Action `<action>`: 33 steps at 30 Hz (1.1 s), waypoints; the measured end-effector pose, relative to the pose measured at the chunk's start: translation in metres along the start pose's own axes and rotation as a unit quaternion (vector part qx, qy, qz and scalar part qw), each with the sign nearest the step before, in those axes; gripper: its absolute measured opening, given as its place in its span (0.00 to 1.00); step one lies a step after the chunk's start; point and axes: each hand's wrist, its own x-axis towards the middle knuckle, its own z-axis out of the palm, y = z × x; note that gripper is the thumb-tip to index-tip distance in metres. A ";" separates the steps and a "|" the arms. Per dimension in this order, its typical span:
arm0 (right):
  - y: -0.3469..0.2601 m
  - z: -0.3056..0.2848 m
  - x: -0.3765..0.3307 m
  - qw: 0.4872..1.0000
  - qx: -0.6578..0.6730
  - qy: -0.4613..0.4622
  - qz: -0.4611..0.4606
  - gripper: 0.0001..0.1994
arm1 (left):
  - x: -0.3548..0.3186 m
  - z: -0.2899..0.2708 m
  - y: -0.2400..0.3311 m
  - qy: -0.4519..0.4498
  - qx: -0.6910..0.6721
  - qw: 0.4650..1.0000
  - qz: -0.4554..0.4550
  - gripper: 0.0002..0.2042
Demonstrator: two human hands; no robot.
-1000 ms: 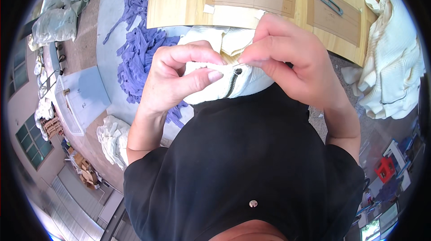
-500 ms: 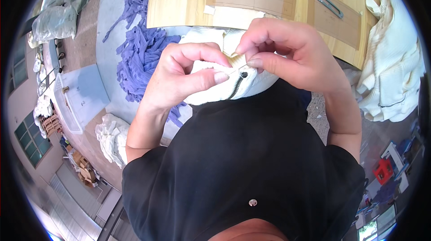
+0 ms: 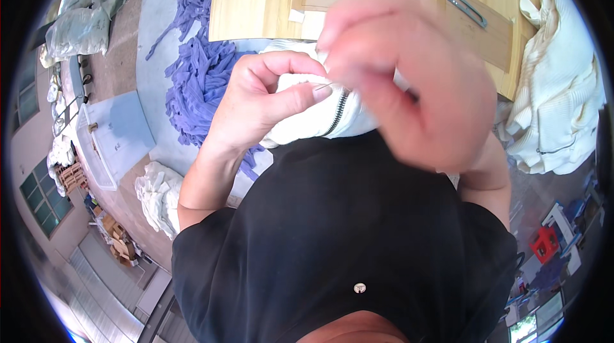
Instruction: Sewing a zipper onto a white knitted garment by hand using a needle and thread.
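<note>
A white ribbed knit garment point(image 3: 300, 120) lies bunched in front of my chest, with a dark metal zipper point(image 3: 339, 113) running down it. My left hand point(image 3: 246, 100) pinches the garment's upper edge between thumb and forefinger, just left of the zipper's top. A thin, needle-like line shows at the left thumb tip; it is too fine to name for sure. Raised over the garment's right side, my right hand point(image 3: 422, 81) is smeared by motion. Its fingertips are close to the left ones, and whatever they may hold cannot be made out.
Ahead is a wooden table point(image 3: 256, 4) with thread snips point(image 3: 462, 4) on its right part. Purple knit fabric point(image 3: 201, 87) is heaped at left. More white garments point(image 3: 556, 100) hang at right. A white cloth bundle point(image 3: 158, 199) and a red crate point(image 3: 545, 244) stand farther off.
My right hand has lifted from the zipper's top and turned, now blurred and larger in view. The left hand keeps its pinch, and more of the zipper shows.
</note>
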 end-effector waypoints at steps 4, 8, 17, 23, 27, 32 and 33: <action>0.015 0.000 -0.023 0.990 -0.021 -0.125 0.066 0.07 | 0.002 -0.005 -0.003 -0.015 -0.008 0.999 -0.051 0.07; 0.015 0.011 -0.024 0.995 -0.060 -0.084 0.001 0.05 | 0.004 -0.002 -0.001 -0.027 -0.016 0.998 -0.057 0.07; 0.015 -0.049 0.005 0.817 0.402 -0.029 0.413 0.10 | 0.003 -0.001 0.001 0.011 0.024 0.997 -0.077 0.06; 0.037 -0.071 0.001 0.979 0.177 0.094 0.020 0.10 | 0.002 0.000 0.003 -0.005 0.041 0.998 -0.038 0.05; 0.023 -0.033 -0.012 0.946 0.281 0.082 0.136 0.12 | 0.000 -0.005 0.003 0.000 0.028 0.999 -0.035 0.05; 0.036 -0.048 -0.011 0.910 0.379 0.069 0.154 0.12 | 0.000 -0.004 0.002 -0.005 0.019 0.999 -0.048 0.05; 0.035 -0.045 -0.012 0.898 0.397 0.077 0.172 0.12 | -0.001 -0.004 0.001 -0.001 0.012 0.999 -0.051 0.05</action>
